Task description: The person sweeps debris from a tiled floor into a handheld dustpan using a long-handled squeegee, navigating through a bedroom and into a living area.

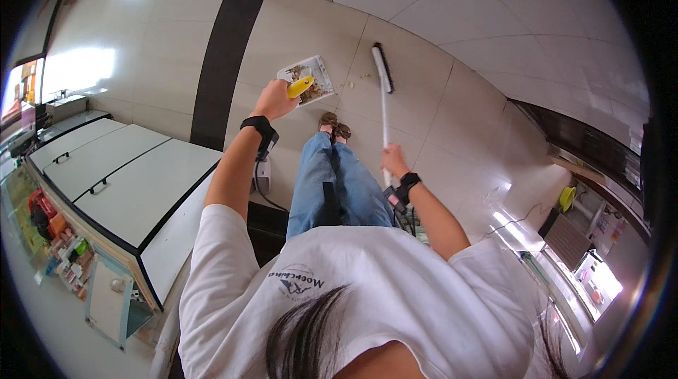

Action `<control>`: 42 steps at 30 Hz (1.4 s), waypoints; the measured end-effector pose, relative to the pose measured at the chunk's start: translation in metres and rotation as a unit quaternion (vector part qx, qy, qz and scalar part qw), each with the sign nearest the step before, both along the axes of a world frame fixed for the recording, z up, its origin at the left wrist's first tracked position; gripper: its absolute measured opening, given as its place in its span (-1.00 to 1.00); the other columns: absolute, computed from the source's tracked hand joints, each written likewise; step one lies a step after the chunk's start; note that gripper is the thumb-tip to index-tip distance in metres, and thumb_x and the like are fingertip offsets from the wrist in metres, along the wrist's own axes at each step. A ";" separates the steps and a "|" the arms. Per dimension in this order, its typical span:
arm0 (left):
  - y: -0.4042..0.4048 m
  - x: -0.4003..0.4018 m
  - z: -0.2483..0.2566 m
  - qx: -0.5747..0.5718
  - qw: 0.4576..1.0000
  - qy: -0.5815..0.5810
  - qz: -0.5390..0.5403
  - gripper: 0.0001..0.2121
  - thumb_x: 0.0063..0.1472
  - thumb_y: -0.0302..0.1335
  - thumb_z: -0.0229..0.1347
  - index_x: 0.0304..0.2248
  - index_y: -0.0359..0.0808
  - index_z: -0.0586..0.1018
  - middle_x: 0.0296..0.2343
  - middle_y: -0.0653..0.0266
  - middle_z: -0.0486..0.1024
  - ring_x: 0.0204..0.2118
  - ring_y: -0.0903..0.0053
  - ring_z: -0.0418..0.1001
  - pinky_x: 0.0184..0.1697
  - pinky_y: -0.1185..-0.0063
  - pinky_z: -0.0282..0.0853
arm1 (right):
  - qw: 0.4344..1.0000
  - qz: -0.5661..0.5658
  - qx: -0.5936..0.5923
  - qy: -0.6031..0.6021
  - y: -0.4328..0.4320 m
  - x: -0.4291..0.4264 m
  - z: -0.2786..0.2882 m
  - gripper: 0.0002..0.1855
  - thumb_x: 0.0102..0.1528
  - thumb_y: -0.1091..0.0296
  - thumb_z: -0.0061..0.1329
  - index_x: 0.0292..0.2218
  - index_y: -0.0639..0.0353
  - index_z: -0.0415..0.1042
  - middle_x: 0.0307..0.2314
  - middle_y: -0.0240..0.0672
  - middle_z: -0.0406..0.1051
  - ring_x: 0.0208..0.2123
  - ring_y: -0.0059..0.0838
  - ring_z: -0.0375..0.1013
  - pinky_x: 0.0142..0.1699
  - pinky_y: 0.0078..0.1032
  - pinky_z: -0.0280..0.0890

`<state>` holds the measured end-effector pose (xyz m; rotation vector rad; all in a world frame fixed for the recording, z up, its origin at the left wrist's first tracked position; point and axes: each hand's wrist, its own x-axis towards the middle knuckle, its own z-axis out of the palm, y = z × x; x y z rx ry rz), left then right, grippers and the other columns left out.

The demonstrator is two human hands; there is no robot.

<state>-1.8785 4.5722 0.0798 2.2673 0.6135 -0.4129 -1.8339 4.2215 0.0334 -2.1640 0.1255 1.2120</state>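
Note:
My left hand (275, 99) is closed around the yellow handle (301, 87) of a dustpan. Its white pan (321, 76) holds brownish debris and seems to rest on the tiled floor or just above it; I cannot tell which. In my right hand (395, 159) is the white pole (385, 114) of a broom. The dark-bristled broom head (382, 67) is down at the floor, to the right of the dustpan. Between the two lie a few small yellowish bits (351, 84).
Pale tiles (424, 93) cover the floor, crossed by a black strip (225, 61) on the left. A white cabinet (132, 167) with dark handles stands at my left, with assorted items (69, 257) behind it. A tiled wall (476, 3) rises ahead. A thin cable (522, 217) runs at the right.

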 end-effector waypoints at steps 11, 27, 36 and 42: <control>0.000 -0.001 -0.006 0.023 0.999 0.011 0.019 -0.76 -0.26 -0.39 -0.01 -0.58 -0.43 0.43 -0.58 -0.03 0.37 -0.48 0.18 0.33 -0.38 0.46 0.26 | 0.986 0.078 0.066 0.130 0.056 -0.063 0.065 -0.79 -0.02 0.36 -0.34 -0.35 0.32 0.13 -0.80 -0.43 0.10 -0.82 -0.64 0.15 -0.76 -0.67 0.12; -0.013 -0.152 0.001 -0.049 0.974 -0.052 0.213 -0.81 -0.29 -0.48 -0.01 -0.71 -0.50 0.33 -0.77 -0.08 0.24 -0.68 0.16 0.28 -0.62 0.45 0.15 | 0.978 0.192 0.000 -0.083 0.058 0.079 0.064 -0.67 -0.09 0.36 -0.25 -0.27 0.36 0.19 -0.80 -0.24 0.24 -0.79 -0.44 0.27 -0.66 -0.52 0.20; -0.092 -0.236 0.033 -0.010 0.906 -0.102 0.410 -0.87 -0.28 -0.56 -0.04 -0.73 -0.48 0.28 -0.85 0.11 0.18 -0.80 0.50 0.21 -0.69 0.60 0.08 | 0.907 0.387 -0.060 -0.158 0.094 0.085 -0.015 -0.76 -0.13 0.37 -0.34 -0.40 0.29 0.22 -0.56 0.03 0.29 -0.45 -0.07 0.29 -0.36 -0.27 0.19; -0.131 -0.269 0.037 -0.001 0.890 -0.107 0.443 -0.86 -0.28 -0.56 -0.04 -0.73 -0.48 0.28 -0.86 0.15 0.18 -0.80 0.51 0.18 -0.69 0.61 0.08 | 0.826 0.519 -0.135 -0.175 0.016 0.075 0.011 -0.74 -0.10 0.36 -0.39 -0.33 0.24 0.19 -0.52 -0.01 0.30 -0.42 -0.06 0.29 -0.32 -0.24 0.18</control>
